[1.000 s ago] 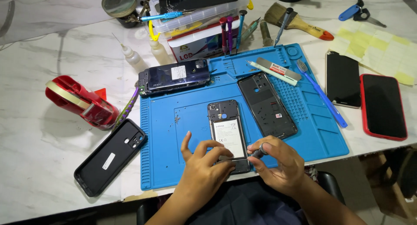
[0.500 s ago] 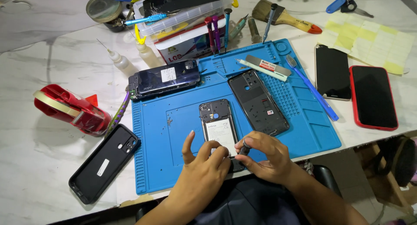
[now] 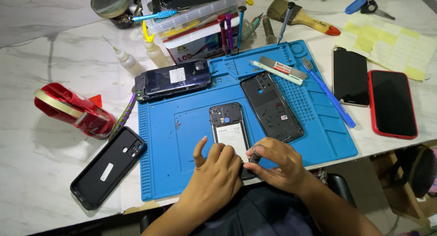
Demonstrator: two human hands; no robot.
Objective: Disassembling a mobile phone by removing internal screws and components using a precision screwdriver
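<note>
**Black opened phone under both hands on the blue mat**

Black and backless, the opened phone (image 3: 229,132) is lying face down near the front middle of the blue work mat (image 3: 168,145), its white battery showing. The left hand (image 3: 217,172) is pressing down on the phone's lower end, fingers spread flat over it, holding nothing else. The right hand (image 3: 277,161) is pinching a small dark screwdriver (image 3: 255,156) between thumb and fingertips, with the tool standing at the phone's lower right corner. Just beside the phone, to its right, a removed black back cover (image 3: 271,106) is resting on the mat. At the mat's upper left corner a dark blue phone (image 3: 174,79) is lying across the edge. Off the mat to the left, a black phone case (image 3: 108,167) and a red tape dispenser (image 3: 75,109) are sitting on the marble table (image 3: 45,172).
</note>
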